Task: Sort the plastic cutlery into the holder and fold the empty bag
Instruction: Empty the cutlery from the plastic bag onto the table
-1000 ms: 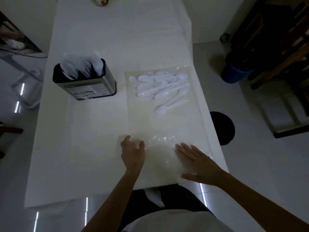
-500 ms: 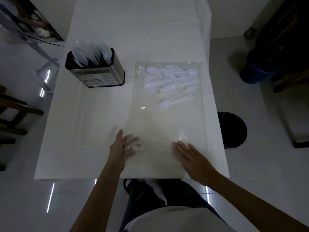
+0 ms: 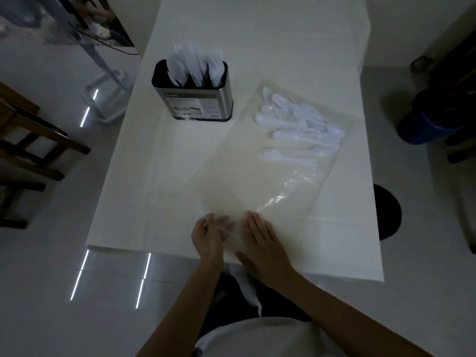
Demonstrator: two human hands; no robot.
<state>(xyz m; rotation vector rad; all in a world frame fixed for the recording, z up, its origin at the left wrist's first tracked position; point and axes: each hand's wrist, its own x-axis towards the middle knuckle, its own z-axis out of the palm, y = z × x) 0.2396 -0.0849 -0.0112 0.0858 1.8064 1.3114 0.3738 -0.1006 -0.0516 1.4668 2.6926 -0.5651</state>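
Note:
A clear plastic bag (image 3: 257, 181) lies slanted on the white table (image 3: 128, 215). Its far end holds white plastic spoons (image 3: 301, 122) and forks (image 3: 286, 157). Left of the bag stands a black and steel holder (image 3: 195, 99) with white cutlery upright in it. My left hand (image 3: 210, 235) is at the bag's near end, fingers curled and pinching the plastic edge. Beside it, my right hand (image 3: 262, 243) presses flat on the bag with straight fingers.
The table's near edge runs just below my hands. A wooden chair (image 3: 28, 150) stands on the floor at the left. A black round stool (image 3: 389, 212) and a blue bin (image 3: 427, 127) are on the right.
The bag's near end has swung left, so the bag now lies slanted. My hands have come close together, and the left fingers have curled onto the plastic edge.

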